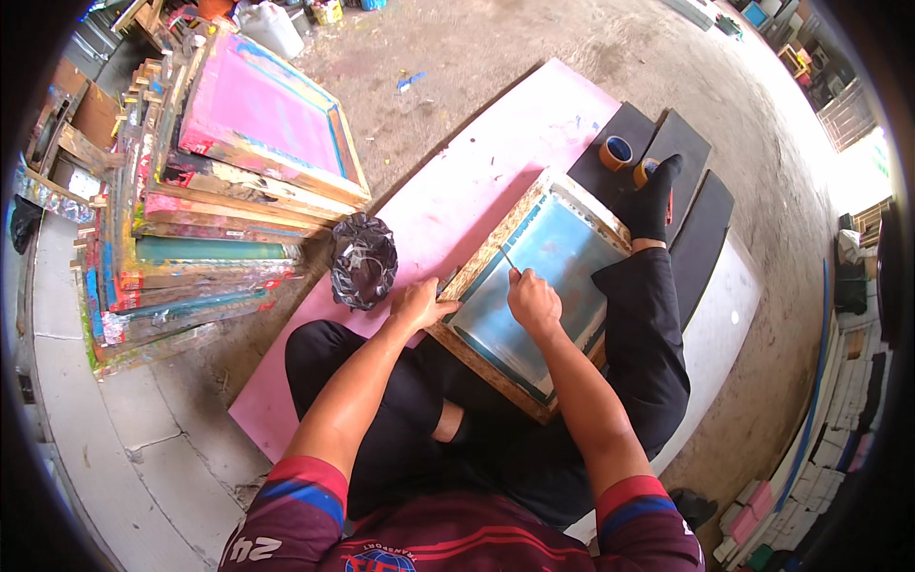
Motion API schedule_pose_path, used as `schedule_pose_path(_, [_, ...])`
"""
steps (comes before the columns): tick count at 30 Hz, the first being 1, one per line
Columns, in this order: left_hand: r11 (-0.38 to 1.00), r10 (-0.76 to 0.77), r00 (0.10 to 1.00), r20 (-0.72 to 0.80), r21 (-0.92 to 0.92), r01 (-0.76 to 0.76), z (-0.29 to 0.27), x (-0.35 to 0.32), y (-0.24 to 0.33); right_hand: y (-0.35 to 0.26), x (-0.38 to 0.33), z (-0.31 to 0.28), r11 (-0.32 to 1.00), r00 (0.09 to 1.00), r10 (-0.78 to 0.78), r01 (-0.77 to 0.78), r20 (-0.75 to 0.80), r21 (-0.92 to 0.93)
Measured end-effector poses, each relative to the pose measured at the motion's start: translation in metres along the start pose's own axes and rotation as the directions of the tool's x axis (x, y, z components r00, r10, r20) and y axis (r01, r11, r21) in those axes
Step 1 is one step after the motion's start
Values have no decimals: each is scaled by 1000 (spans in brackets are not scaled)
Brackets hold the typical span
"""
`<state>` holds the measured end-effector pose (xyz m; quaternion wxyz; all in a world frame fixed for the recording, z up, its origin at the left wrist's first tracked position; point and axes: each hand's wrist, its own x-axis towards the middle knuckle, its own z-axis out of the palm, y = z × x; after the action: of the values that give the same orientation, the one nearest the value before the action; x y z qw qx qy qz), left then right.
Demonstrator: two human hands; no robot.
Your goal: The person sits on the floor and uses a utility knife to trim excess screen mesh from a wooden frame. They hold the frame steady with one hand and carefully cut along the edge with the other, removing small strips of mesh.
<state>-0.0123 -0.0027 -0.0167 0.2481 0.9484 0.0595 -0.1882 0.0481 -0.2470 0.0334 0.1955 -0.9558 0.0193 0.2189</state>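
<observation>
A wooden screen-printing frame (491, 381) with blue-stained mesh rests tilted across my lap and legs. My left hand (421, 307) grips its left side rail, thumb on the wood. Over the mesh, my right hand (535, 299) is closed round a thin metal tool (507, 255), whose tip points at the inner edge of the left rail. The tool's handle is hidden in my fist, so its exact kind does not show. Beside my left hand stands a small bin lined with a black plastic bag (364, 261).
Stacked paint-stained screen frames (229, 181) stand at the left. Beneath me lies a pink board (457, 176), with dark panels (701, 229) to the right. Two tape rolls (616, 153) sit near my black-socked foot (650, 202). A white jug (270, 29) is far left.
</observation>
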Motion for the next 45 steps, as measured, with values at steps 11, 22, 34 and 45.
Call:
schedule_pose_path(11, [998,-5,1000,-3,-61,5,-5,7,-1,-10,5,-3,1000,999,23,-23,-31,9])
schedule_pose_path(22, [997,23,1000,-10,-78,-24,-4,9,-1,9,24,21,995,999,39,-36,-30,98])
schedule_pose_path(34, [999,4,1000,-11,-45,-4,-6,7,-4,26,50,35,987,999,-11,16,-33,162])
schedule_pose_path(45, [998,8,1000,0,-63,-8,-8,6,1,7,7,7,995,998,-20,26,-62,96])
